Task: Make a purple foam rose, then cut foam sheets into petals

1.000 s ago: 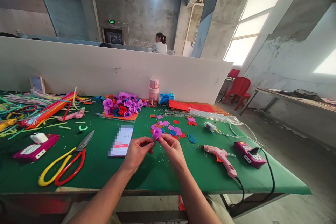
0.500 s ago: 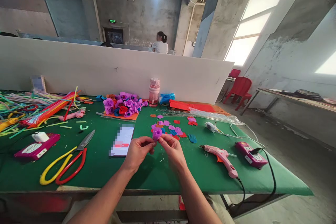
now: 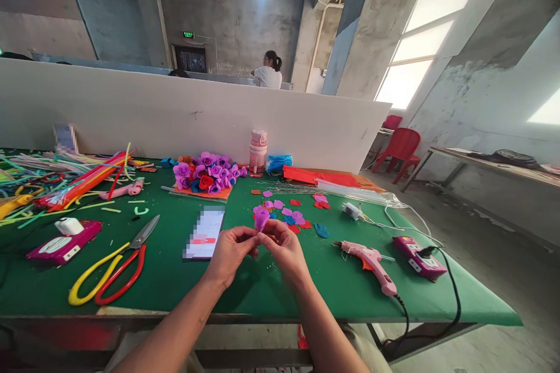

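Observation:
Between my fingertips, above the middle of the green table, a purple paper flower (image 3: 261, 218) stands upright. My left hand (image 3: 234, 250) pinches it low down from the left. From the other side, my right hand (image 3: 283, 247) grips its base and lower petals. The fingers hide the flower's bottom end. Just beyond my hands lie loose petals (image 3: 297, 217) in purple, red, blue and orange. A phone (image 3: 203, 233) lies flat to the left of my left hand. The pink glue gun (image 3: 370, 262) rests on its side to the right.
Large scissors (image 3: 120, 265) lie at the left, beside a purple power strip (image 3: 65, 242); a second power strip (image 3: 419, 257) sits at the right with cables. Finished flowers (image 3: 207, 172), a pink bottle (image 3: 258, 153) and clear sticks (image 3: 350, 189) line the back, before a white partition (image 3: 196, 108).
The flower has tipped from facing me with its open centre to standing upright, showing its side. My right fingers have shifted slightly around its base.

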A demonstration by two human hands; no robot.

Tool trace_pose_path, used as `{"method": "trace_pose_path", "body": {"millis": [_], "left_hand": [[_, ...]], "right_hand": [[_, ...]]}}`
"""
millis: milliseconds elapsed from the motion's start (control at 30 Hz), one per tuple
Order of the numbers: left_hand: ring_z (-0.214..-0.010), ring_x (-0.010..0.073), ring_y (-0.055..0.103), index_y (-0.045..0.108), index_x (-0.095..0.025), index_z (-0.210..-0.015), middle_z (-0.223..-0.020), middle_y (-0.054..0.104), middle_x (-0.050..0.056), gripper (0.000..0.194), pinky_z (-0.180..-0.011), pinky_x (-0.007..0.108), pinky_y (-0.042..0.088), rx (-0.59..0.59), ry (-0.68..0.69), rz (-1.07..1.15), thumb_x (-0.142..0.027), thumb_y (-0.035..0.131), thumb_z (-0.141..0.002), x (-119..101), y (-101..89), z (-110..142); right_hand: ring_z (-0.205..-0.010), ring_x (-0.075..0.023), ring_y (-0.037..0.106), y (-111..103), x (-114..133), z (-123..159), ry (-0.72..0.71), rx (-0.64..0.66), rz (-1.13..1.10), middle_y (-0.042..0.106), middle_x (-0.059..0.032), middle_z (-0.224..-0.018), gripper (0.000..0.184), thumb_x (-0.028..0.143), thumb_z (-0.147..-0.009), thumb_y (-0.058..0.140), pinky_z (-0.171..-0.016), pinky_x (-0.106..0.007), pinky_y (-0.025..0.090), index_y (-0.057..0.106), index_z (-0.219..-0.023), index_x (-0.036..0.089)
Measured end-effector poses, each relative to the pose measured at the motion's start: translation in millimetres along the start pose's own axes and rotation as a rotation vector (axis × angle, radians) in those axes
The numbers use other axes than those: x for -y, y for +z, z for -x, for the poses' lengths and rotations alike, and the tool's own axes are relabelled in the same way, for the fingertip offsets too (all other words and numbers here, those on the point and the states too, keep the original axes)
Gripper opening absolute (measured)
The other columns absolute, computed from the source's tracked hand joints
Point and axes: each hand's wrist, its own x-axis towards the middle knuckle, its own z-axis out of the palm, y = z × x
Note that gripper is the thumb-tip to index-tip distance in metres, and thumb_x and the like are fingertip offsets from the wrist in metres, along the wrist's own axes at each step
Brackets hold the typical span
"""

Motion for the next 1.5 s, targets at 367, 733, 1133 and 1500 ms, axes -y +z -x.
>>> {"method": "trace_pose_path", "body": {"millis": [367, 733, 1133, 1500], "left_hand": [[-0.051, 0.0115, 0.053, 0.072, -0.016, -0.08, -0.061, 0.063, -0.001, 0.031, -0.049, 0.024, 0.043, 0.05, -0.044, -0.015, -0.039, 0.078, -0.061, -14, -13.1, -4], [-0.068, 0.0146, 0.056, 0.076, -0.017, -0.073, -0.066, 0.068, 0.001, 0.022, -0.068, 0.026, 0.043, -0.033, 0.05, 0.032, -0.035, 0.079, -0.06, -5, -15.3, -10], [-0.072, 0.0167, 0.059, 0.076, -0.018, -0.068, -0.068, 0.071, 0.002, 0.02, -0.072, 0.027, 0.044, -0.056, 0.056, 0.036, -0.034, 0.081, -0.057, -9, -12.6, -7], [-0.063, 0.012, 0.052, 0.075, -0.016, -0.067, -0.064, 0.067, 0.002, 0.024, -0.063, 0.024, 0.041, -0.05, 0.001, 0.064, -0.033, 0.083, -0.053, -7, -16.8, -8]], "right_hand": [[-0.077, -0.0158, 0.064, 2, 0, -1, -0.001, -0.08, -0.079, 0.07, -0.0009, -0.079, 0.029, 0.03, -0.07, 0.076, -0.075, -0.028, 0.047, 0.064, -0.094, 0.021], [-0.071, -0.0144, 0.063, 10, 6, 3, 0.116, -0.033, -0.177, 0.071, -0.003, -0.079, 0.027, 0.032, -0.064, 0.081, -0.075, -0.028, 0.049, 0.068, -0.083, 0.017], [-0.065, -0.0142, 0.062, 11, 6, 4, 0.107, -0.033, -0.137, 0.071, -0.0025, -0.076, 0.029, 0.036, -0.064, 0.08, -0.07, -0.029, 0.049, 0.067, -0.083, 0.018], [-0.066, -0.013, 0.061, 14, 5, 6, 0.113, -0.025, -0.139, 0.069, -0.0011, -0.074, 0.027, 0.033, -0.064, 0.08, -0.069, -0.027, 0.048, 0.066, -0.082, 0.018]]}}
